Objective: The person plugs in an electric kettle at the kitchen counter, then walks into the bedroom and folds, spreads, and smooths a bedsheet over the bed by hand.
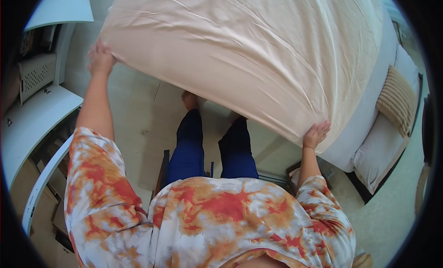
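Observation:
A cream bed sheet (221,56) with a satin look spreads over the bed, its near edge pulled fairly straight between my two hands. My left hand (100,59) is closed on the sheet's corner at the upper left; its fingers are slightly blurred. At the lower right, my right hand (316,134) grips the same edge, fingers on top and creases running away from them. Whatever lies under the sheet is mostly hidden.
A pillow (380,148) and a ribbed beige cushion (397,99) lie at the bed's right end. White shelving (41,111) with a perforated basket (38,76) stands on the left. My legs (187,148) are below the sheet's edge, on a pale floor (134,116).

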Demonstrator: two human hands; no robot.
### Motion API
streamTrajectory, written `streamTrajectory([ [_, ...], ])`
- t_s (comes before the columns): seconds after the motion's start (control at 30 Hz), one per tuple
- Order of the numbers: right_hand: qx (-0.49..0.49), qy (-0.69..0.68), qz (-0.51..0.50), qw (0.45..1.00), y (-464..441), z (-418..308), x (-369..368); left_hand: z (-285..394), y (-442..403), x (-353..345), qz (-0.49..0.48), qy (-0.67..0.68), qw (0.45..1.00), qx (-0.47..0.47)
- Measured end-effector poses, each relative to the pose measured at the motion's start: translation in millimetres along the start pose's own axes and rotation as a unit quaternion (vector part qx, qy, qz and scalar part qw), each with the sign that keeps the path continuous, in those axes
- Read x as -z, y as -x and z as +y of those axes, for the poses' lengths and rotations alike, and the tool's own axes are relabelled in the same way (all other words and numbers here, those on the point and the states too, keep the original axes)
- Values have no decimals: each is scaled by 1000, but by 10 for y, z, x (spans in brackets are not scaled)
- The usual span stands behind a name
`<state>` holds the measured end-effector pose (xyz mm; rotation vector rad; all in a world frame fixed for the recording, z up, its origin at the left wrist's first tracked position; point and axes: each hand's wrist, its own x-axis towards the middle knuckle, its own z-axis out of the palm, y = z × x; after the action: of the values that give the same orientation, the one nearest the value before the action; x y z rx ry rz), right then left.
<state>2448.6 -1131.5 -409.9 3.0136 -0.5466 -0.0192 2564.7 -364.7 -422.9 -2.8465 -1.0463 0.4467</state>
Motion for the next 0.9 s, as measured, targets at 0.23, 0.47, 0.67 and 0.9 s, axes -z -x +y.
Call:
streamTrajectory([
  [0.23,322,-70,-77,941,245,-1770,75,-489,-359,-315,-156,471,845,199],
  [0.47,524,-64,-128,840,426,-3980,483,-460,-412,-711,-99,745,576,322],
  [0.67,608,-117,-74,782,746,-5714,522,-1030,-386,-777,-2,683,669,293],
  [0.9,632,-246,-336,653,711,-6603,976,-875,718,1825,-120,860,489,-87],
])
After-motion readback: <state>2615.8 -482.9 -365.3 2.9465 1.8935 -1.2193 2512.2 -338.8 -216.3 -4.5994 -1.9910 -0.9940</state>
